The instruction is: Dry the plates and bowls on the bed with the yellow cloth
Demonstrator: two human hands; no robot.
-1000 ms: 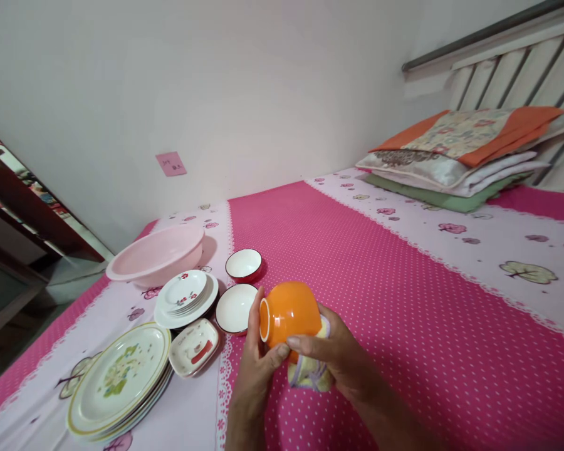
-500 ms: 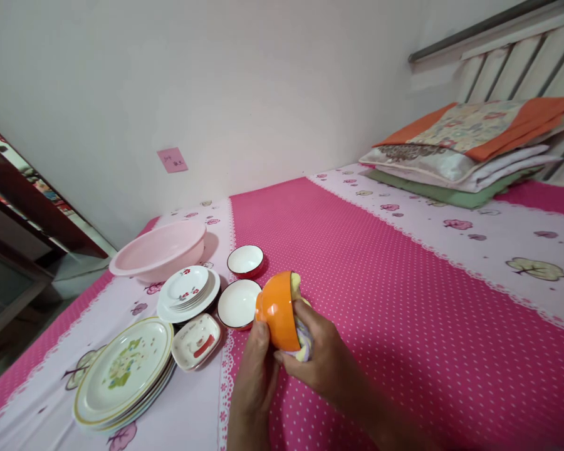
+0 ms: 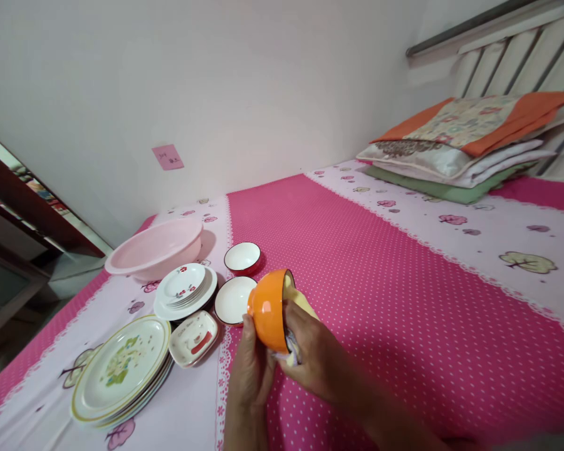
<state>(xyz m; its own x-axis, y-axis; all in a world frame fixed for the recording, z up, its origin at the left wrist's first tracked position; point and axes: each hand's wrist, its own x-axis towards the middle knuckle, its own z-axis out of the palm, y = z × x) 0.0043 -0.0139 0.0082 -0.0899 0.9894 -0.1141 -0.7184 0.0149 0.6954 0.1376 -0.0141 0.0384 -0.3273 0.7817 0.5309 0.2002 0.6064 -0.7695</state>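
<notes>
My left hand (image 3: 251,369) grips an orange bowl (image 3: 269,308) from below, holding it on its side with the mouth turned right. My right hand (image 3: 313,357) is closed on a yellow cloth (image 3: 302,302) pressed into the bowl's mouth. Both hands hover above a pink dotted bedsheet (image 3: 385,300). Just left of the bowl sit two small red bowls with white insides, one near (image 3: 234,299) and one farther back (image 3: 242,257).
To the left lie a stack of small flowered plates (image 3: 186,290), a stack of large plates (image 3: 120,369), a small rectangular dish (image 3: 193,337) and a pink basin (image 3: 155,248). Folded bedding (image 3: 455,147) is stacked at the far right by a slatted headboard.
The orange bowl has been turned from bottom-up to on its side. The cloth went from the outside of the bowl into its mouth. Both hands shifted slightly left.
</notes>
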